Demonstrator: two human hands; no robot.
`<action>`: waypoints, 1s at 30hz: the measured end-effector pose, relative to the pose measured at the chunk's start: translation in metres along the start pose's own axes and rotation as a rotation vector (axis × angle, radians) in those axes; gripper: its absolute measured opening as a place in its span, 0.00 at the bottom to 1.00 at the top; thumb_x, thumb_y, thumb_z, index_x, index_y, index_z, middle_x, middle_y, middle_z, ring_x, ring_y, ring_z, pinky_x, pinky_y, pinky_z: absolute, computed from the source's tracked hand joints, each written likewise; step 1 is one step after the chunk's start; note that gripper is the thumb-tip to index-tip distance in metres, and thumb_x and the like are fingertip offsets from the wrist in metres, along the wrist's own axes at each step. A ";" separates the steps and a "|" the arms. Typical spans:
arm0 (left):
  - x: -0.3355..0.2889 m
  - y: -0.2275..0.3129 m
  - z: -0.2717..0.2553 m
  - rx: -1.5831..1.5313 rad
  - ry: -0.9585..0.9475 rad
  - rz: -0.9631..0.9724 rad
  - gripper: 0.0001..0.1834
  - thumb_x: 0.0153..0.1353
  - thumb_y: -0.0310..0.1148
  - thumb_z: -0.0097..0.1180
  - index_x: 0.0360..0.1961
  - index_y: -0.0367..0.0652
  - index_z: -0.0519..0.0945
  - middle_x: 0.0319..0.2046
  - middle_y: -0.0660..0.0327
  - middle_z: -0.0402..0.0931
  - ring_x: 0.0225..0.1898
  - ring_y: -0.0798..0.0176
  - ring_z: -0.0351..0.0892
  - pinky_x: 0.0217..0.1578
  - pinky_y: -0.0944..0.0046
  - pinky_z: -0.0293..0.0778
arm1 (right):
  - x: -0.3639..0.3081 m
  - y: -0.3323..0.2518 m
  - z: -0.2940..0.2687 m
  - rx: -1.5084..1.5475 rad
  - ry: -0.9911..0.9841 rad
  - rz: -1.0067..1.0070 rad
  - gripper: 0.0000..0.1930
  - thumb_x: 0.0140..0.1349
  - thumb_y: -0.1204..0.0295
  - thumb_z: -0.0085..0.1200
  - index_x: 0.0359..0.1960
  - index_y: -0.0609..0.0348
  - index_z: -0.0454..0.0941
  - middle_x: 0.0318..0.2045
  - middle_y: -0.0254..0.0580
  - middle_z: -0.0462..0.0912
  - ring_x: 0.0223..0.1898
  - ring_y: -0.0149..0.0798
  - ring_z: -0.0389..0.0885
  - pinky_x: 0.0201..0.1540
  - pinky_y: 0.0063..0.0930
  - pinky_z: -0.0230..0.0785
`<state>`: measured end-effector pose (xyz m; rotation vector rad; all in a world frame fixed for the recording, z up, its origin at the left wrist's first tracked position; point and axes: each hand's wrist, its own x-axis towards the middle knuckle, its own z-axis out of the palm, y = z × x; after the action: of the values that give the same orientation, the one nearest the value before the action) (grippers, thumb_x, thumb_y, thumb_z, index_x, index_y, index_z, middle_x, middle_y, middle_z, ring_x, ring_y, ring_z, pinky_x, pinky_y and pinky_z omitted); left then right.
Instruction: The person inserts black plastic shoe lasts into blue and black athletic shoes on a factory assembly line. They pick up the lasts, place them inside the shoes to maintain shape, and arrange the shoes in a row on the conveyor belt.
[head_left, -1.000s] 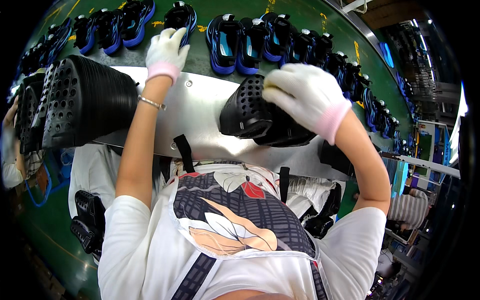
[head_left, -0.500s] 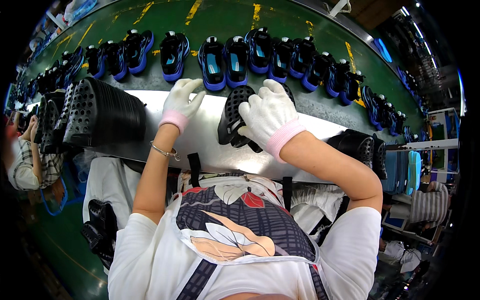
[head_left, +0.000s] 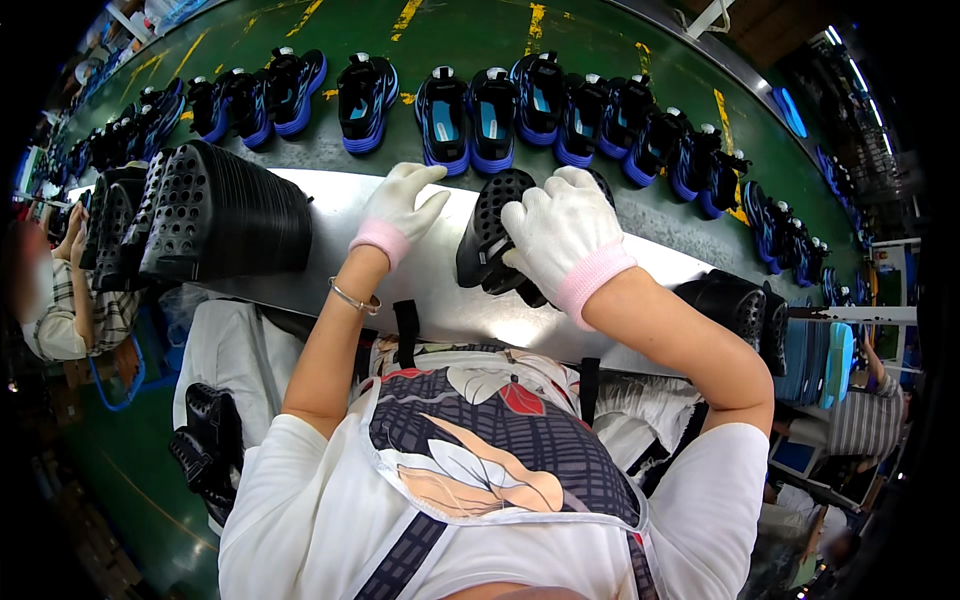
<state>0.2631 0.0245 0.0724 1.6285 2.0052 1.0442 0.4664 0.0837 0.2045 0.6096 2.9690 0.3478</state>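
My right hand (head_left: 570, 225), in a white knit glove with a pink cuff, is closed on black perforated shoe inserts (head_left: 496, 205) above the metal ledge. Its back covers much of them, so how many it holds cannot be told. My left hand (head_left: 402, 212), gloved the same way, is raised to their left, thumb and fingers apart, with nothing in it. Just beyond both hands stands a row of black and blue sneakers (head_left: 443, 120), several with light blue insoles showing.
A nested stack of black perforated inserts (head_left: 240, 220) lies at the left of the metal ledge (head_left: 345, 215); more inserts (head_left: 735, 300) lie at its right end. Beyond runs a green conveyor belt (head_left: 440, 45). Blue insoles (head_left: 838, 365) are stacked far right. Other people sit at both sides.
The whole view has shifted slightly, moving the scene to the right. My left hand has come a little nearer the inserts. My right hand keeps its grip on them.
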 end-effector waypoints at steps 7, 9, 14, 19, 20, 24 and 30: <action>-0.001 -0.005 0.007 -0.087 -0.010 -0.041 0.18 0.58 0.39 0.56 0.49 0.45 0.81 0.48 0.51 0.76 0.49 0.49 0.76 0.51 0.57 0.71 | 0.008 -0.002 -0.005 0.040 -0.204 0.032 0.19 0.49 0.54 0.65 0.34 0.54 0.78 0.31 0.39 0.81 0.39 0.41 0.80 0.51 0.34 0.66; -0.002 -0.005 0.007 -0.045 -0.024 -0.043 0.18 0.60 0.35 0.57 0.51 0.43 0.80 0.49 0.53 0.75 0.45 0.56 0.79 0.45 0.62 0.78 | 0.011 -0.001 -0.008 0.055 -0.237 0.013 0.19 0.50 0.54 0.65 0.35 0.55 0.78 0.31 0.39 0.81 0.39 0.41 0.80 0.50 0.33 0.66; -0.002 -0.001 0.002 -0.100 -0.038 -0.073 0.17 0.60 0.33 0.57 0.50 0.42 0.80 0.48 0.52 0.75 0.44 0.56 0.80 0.45 0.62 0.78 | 0.010 0.002 -0.007 0.093 -0.212 -0.025 0.18 0.49 0.56 0.65 0.33 0.55 0.78 0.31 0.40 0.82 0.39 0.41 0.81 0.48 0.33 0.67; -0.003 -0.005 0.001 -0.174 -0.068 -0.093 0.17 0.60 0.34 0.57 0.50 0.43 0.80 0.46 0.53 0.76 0.43 0.56 0.79 0.42 0.62 0.77 | 0.011 0.000 -0.003 0.098 -0.168 0.026 0.14 0.49 0.59 0.63 0.32 0.53 0.78 0.29 0.39 0.81 0.36 0.40 0.81 0.44 0.33 0.67; -0.003 -0.002 0.000 -0.185 -0.065 -0.078 0.16 0.60 0.34 0.57 0.50 0.43 0.80 0.46 0.53 0.76 0.42 0.56 0.80 0.42 0.62 0.77 | 0.012 0.001 -0.002 0.115 -0.197 0.034 0.13 0.50 0.59 0.62 0.31 0.53 0.79 0.29 0.39 0.82 0.37 0.40 0.81 0.44 0.33 0.67; 0.001 -0.012 0.010 -0.168 -0.070 -0.002 0.15 0.62 0.32 0.57 0.50 0.43 0.80 0.44 0.55 0.77 0.40 0.59 0.80 0.40 0.63 0.77 | 0.018 0.007 -0.010 0.135 -0.377 -0.022 0.11 0.51 0.60 0.60 0.31 0.53 0.83 0.32 0.41 0.84 0.39 0.39 0.82 0.43 0.33 0.67; 0.006 -0.017 0.014 -0.145 -0.118 0.040 0.17 0.63 0.32 0.56 0.53 0.42 0.78 0.45 0.59 0.77 0.41 0.64 0.77 0.44 0.66 0.73 | 0.017 0.013 -0.002 0.171 -0.385 -0.062 0.10 0.50 0.60 0.60 0.30 0.48 0.85 0.31 0.33 0.86 0.38 0.37 0.83 0.42 0.32 0.67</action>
<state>0.2591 0.0335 0.0515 1.6204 1.7860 1.0554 0.4553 0.1018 0.2088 0.5291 2.6523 -0.0290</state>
